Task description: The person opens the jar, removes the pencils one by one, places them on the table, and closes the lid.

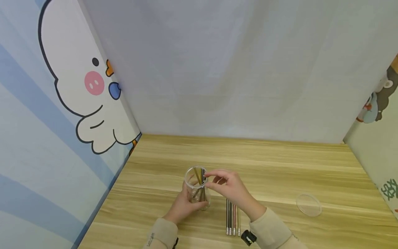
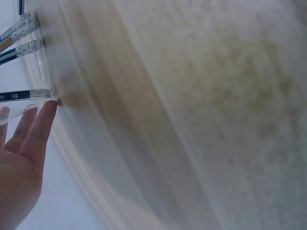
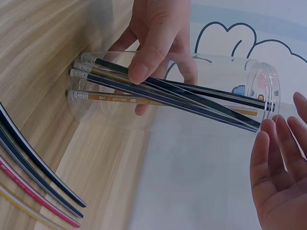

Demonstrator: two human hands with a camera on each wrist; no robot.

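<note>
Clear cylindrical jar [image 3: 182, 120], slanting pencils [image 3: 192, 98] inside, is gripped by the left hand [image 1: 183, 207]; fingers of the right hand [image 1: 230, 186] curve, slightly parted, at its ridged rim [image 3: 274, 86].

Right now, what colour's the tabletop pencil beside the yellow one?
The pencil is red: right wrist view.

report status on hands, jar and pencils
Left hand gripping clear jar. Right hand at its rim, partly in the way. Pencils inside, four more pencils outside. Clear disc aside, rightward.

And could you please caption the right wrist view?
Left hand grips a clear jar of pencils, right hand at its rim.
</note>
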